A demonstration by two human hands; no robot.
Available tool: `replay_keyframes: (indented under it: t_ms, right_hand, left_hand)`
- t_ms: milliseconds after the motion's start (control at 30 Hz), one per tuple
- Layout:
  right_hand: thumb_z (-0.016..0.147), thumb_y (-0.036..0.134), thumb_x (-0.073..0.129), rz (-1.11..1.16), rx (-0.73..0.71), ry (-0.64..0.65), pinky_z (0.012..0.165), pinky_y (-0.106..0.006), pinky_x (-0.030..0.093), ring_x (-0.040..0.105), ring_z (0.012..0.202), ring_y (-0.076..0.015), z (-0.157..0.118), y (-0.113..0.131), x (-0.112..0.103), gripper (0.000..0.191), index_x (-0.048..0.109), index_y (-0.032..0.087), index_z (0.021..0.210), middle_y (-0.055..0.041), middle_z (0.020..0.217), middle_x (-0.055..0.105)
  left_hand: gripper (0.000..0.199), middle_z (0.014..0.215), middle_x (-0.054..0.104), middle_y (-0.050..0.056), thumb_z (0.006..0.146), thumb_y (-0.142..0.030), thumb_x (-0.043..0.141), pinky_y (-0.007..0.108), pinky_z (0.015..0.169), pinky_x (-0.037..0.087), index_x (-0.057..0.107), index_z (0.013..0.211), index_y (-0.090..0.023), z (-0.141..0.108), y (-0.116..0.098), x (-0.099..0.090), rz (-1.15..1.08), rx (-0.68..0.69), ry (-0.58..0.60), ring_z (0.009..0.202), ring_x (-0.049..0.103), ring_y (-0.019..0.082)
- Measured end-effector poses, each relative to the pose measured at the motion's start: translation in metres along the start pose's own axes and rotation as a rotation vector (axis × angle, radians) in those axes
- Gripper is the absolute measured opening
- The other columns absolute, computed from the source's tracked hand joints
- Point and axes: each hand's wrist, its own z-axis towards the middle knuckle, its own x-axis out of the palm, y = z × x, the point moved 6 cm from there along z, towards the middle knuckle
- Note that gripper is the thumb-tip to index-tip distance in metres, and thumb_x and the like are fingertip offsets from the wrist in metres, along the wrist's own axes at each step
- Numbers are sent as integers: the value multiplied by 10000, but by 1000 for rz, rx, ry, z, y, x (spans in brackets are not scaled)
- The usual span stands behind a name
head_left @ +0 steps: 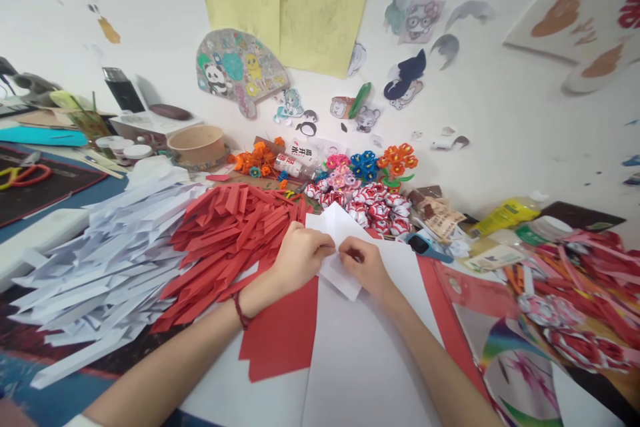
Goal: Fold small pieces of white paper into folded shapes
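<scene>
A small folded piece of white paper (341, 277) is held between my two hands, tilted above a large white sheet (365, 360). My left hand (303, 250) pinches its left side, fingers closed. On its right side my right hand (364, 261) also pinches the paper, thumb and fingertips together. A red sheet (285, 333) lies under the left wrist. Left of my hands is a heap of folded red strips (230, 233), and farther left a heap of folded white strips (115, 260).
Red-and-white paper flowers (375, 203) stand behind my hands. At the left are scissors (33, 175) and a round wooden container (197, 145). A yellow bottle (507, 213), a blue watch (427, 248) and red ribbons (595, 280) lie to the right.
</scene>
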Motion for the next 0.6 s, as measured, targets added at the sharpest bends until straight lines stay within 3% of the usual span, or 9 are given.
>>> replay_keyframes:
  t_ms: [233, 600]
  right_hand:
    - [665, 153, 506, 8, 43, 9, 534, -238, 315, 415, 571, -117, 1, 4, -2, 64, 561, 184, 655, 42, 603, 476]
    - [665, 173, 524, 8, 74, -1, 539, -241, 307, 419, 577, -116, 5, -13, -13, 54, 573, 171, 644, 33, 615, 500]
  left_hand:
    - [192, 790, 746, -34, 872, -196, 552, 339, 763, 263, 711, 771, -233, -2, -3, -6, 10, 12, -62, 680, 590, 119]
    - [148, 783, 746, -46, 847, -238, 617, 350, 843, 269, 700, 725, -223, 4, 6, -31, 3, 21, -227, 674, 605, 117]
